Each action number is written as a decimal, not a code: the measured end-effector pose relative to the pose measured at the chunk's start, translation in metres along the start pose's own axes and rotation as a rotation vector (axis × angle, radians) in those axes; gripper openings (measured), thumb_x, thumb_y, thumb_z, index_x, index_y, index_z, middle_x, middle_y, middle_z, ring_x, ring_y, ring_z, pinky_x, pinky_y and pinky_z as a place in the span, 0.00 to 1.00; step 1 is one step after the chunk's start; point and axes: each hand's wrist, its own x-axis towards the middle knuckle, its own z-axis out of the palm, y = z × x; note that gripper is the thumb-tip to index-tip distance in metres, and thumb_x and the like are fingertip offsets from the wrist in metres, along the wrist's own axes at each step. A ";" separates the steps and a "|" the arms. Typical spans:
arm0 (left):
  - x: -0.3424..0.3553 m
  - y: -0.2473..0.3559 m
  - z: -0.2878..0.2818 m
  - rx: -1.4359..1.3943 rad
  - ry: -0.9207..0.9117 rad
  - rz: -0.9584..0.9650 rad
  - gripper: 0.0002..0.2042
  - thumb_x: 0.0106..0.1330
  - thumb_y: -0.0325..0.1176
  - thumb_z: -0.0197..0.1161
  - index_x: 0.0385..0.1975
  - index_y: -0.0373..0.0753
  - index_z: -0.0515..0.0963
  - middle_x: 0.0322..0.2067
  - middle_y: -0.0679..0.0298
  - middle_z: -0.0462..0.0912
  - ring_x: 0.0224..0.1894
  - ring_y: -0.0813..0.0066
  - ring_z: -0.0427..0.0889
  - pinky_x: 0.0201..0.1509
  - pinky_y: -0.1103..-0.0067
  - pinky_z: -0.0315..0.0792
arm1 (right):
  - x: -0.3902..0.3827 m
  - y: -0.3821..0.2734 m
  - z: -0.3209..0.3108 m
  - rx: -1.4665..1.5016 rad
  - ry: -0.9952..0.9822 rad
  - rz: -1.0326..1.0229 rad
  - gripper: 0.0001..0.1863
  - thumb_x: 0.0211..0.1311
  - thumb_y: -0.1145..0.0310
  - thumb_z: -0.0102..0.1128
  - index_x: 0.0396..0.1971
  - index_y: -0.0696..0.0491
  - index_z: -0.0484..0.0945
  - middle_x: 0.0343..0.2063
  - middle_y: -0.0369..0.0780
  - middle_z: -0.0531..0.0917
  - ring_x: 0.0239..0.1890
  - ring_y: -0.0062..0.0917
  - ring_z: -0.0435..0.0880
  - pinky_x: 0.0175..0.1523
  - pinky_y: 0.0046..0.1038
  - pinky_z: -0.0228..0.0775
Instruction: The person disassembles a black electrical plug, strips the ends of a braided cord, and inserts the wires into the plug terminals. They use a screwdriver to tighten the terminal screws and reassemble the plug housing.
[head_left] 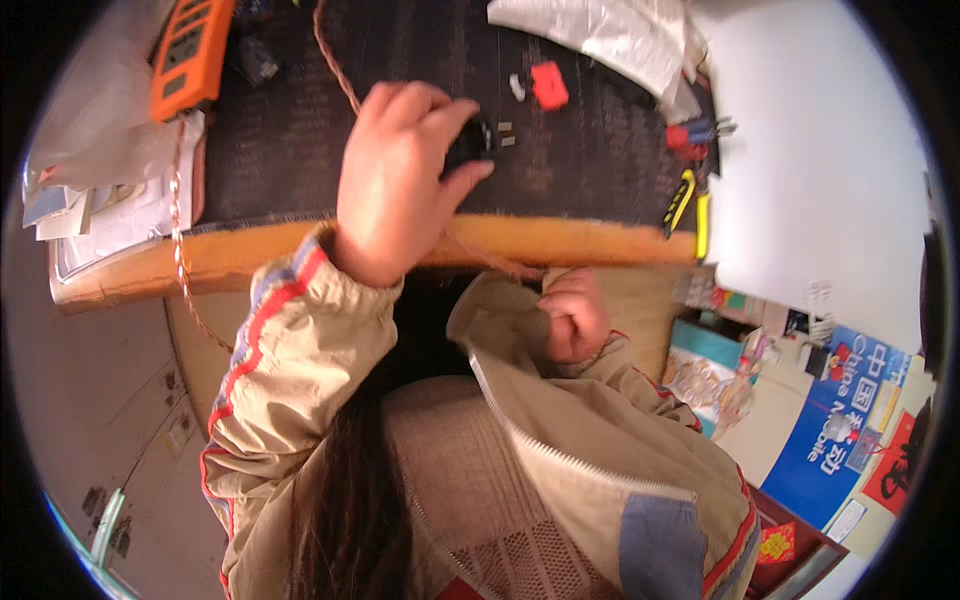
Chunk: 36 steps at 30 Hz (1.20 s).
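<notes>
My left hand (395, 180) grips a black plug (465, 141) above the table's front edge, its two metal prongs pointing right. A twisted copper-coloured cord (339, 75) runs down behind the hand, and a similar length slopes from below it toward my right side. Lower, by the open jacket (500, 330), my right hand (572, 320) has its fingers curled closed; what they hold, if anything, is hidden. Right of the plug lie a red piece (549, 86) and a small white piece (517, 87).
Dark table (260, 170) with an orange power strip (185, 55), papers (110, 210) at left, crumpled white sheet (590, 25) at back, pliers-like red tool (688, 140) and yellow-black cutters (679, 203) at right. A white panel (810, 180) and cluttered shelf (715, 370) stand right.
</notes>
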 end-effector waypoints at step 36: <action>0.007 -0.013 0.023 0.042 0.041 0.054 0.24 0.37 0.37 0.81 0.36 0.35 0.84 0.37 0.53 0.79 0.48 0.50 0.75 0.54 0.64 0.72 | -0.144 0.239 0.381 -0.445 -1.310 0.209 0.18 0.63 0.65 0.57 0.48 0.60 0.76 0.46 0.47 0.80 0.51 0.40 0.80 0.57 0.41 0.74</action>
